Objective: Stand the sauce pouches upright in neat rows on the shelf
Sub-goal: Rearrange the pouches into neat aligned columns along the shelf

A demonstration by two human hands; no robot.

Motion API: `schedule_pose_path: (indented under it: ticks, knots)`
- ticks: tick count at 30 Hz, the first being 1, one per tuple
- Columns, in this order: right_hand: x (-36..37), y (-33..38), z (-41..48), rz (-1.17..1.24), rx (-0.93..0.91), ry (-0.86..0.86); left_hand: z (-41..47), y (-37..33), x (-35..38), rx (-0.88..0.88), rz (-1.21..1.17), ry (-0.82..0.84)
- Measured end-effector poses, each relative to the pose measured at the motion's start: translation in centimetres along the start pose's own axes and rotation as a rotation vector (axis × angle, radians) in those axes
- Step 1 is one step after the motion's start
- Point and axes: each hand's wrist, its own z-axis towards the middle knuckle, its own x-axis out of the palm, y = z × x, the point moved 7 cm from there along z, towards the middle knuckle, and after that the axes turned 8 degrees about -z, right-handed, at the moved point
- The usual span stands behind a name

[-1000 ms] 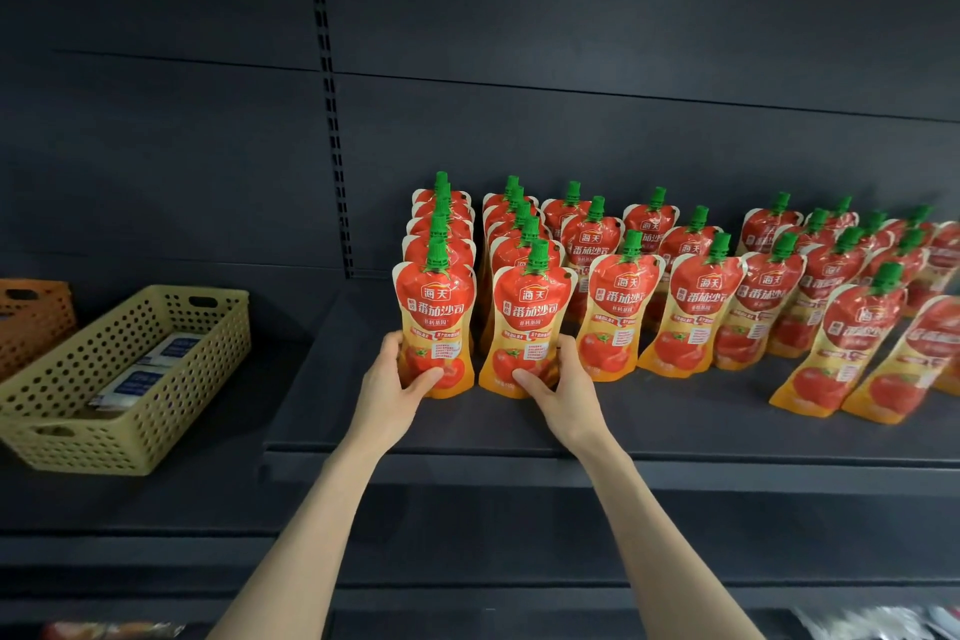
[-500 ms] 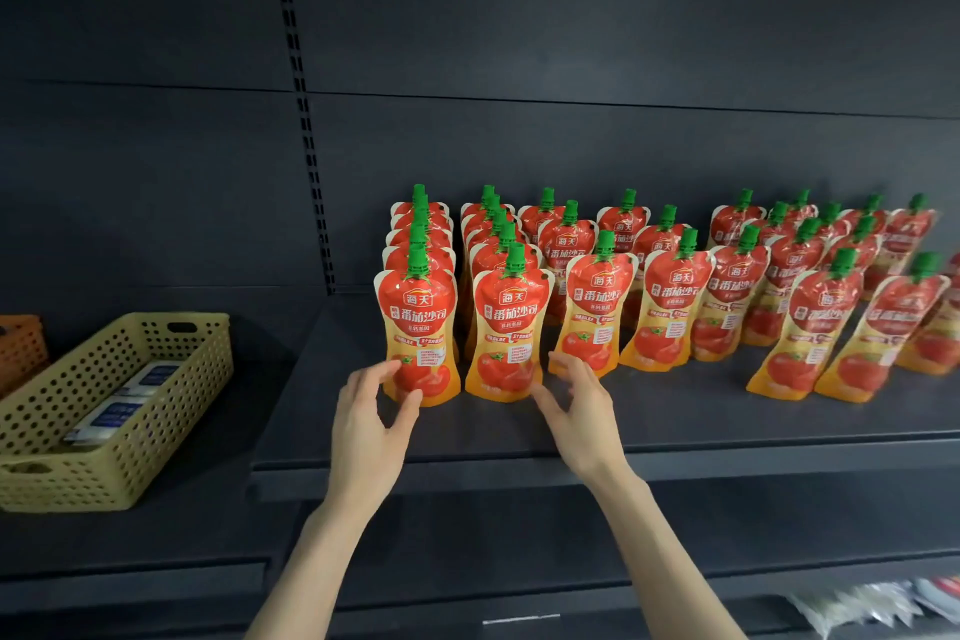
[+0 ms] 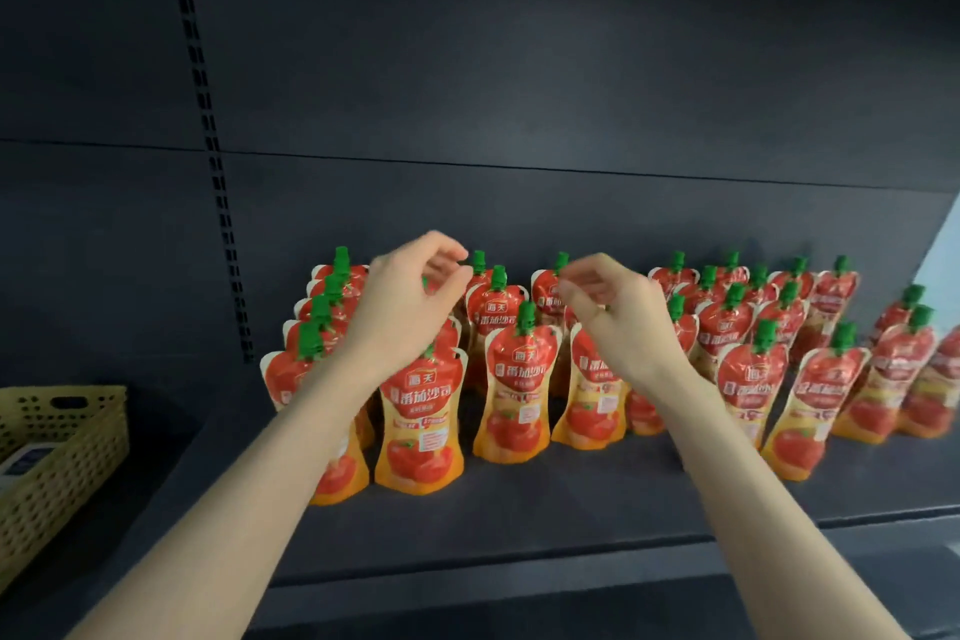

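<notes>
Several red-and-orange sauce pouches (image 3: 519,379) with green caps stand upright in rows on the dark shelf (image 3: 519,515). The left columns are tight and straight. Pouches further right (image 3: 802,405) lean and stand unevenly. My left hand (image 3: 410,301) hovers over the second column from the left, fingers loosely curled near a green cap (image 3: 478,261). Above the fourth column, my right hand (image 3: 618,322) is blurred, with its fingers curled too. Neither hand visibly holds a pouch. My forearms hide parts of the front pouches.
A yellow perforated basket (image 3: 67,447) with small packets sits on the lower left shelf. The dark back panel has a slotted upright (image 3: 215,203). A strip of bare shelf runs in front of the pouches.
Both hands let go of the front pouches' bases and rose up over the back rows. The view has moved closer and tilted upward.
</notes>
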Motion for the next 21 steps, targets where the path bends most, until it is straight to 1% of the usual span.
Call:
schedule_pose_path:
  ticks: [3,6,10,14,17,21]
  knots:
    - [-0.2,-2.0,4.5,-0.044,-0.052,0.065,4.5,1.7,3.6,-0.055,0.079,0.116]
    - [1.1,-5.1,8.5,-0.104,-0.083,0.187,8.2,4.3,7.1,-0.14,0.165,0.243]
    - [3.8,-9.5,12.8,-0.181,-0.086,0.348,12.0,8.0,9.7,-0.241,0.316,0.355]
    - [7.2,-12.6,15.8,-0.264,-0.086,0.535,14.1,11.8,10.8,-0.354,0.463,0.478]
    - [9.5,-14.2,17.2,-0.286,-0.065,0.686,14.9,13.9,11.6,-0.427,0.503,0.6]
    - [11.6,-15.4,17.8,-0.269,-0.039,0.861,15.3,15.3,12.9,-0.436,0.553,0.742]
